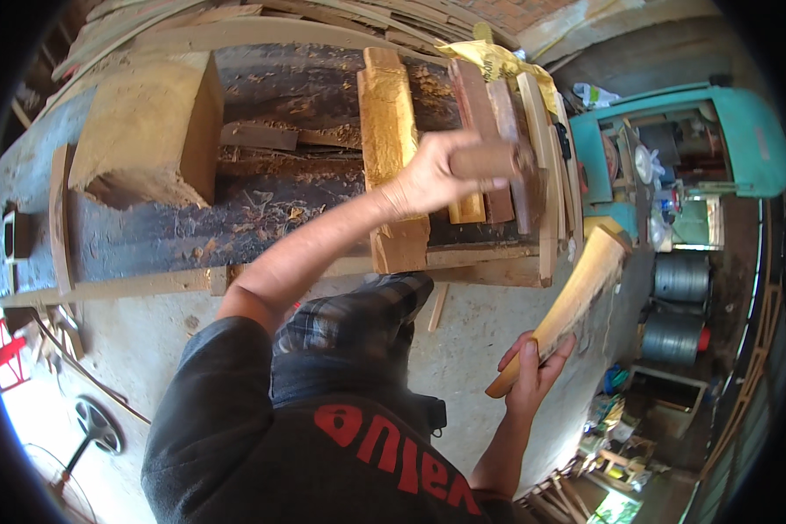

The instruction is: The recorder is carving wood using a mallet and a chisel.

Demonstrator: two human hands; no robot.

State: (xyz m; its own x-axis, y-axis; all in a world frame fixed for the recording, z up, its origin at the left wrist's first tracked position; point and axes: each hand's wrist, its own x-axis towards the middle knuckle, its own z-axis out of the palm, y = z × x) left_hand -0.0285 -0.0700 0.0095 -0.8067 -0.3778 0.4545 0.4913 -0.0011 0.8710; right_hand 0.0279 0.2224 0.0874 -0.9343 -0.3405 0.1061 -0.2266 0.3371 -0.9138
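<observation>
Low and to the right of the left hand, a curved pale wooden piece (576, 293) sits in the right hand (534, 375), thumb and fingers closed about its narrow end. Its long axis slants forward and rightward from that grip, so the thick end points away from the body, right of the left hand and apart from it; the right hand is clearly the nearer one. The left hand (430, 177) is curled round a brown wooden cylinder (482, 162), blurred, lying crosswise with its far end toward the right. Beneath the left forearm lies a yellowish beam (389, 131) on a dark bench (279, 231); left of it stands a large block (140, 131). Beyond both hands, rightward, is a teal machine (764, 162).
</observation>
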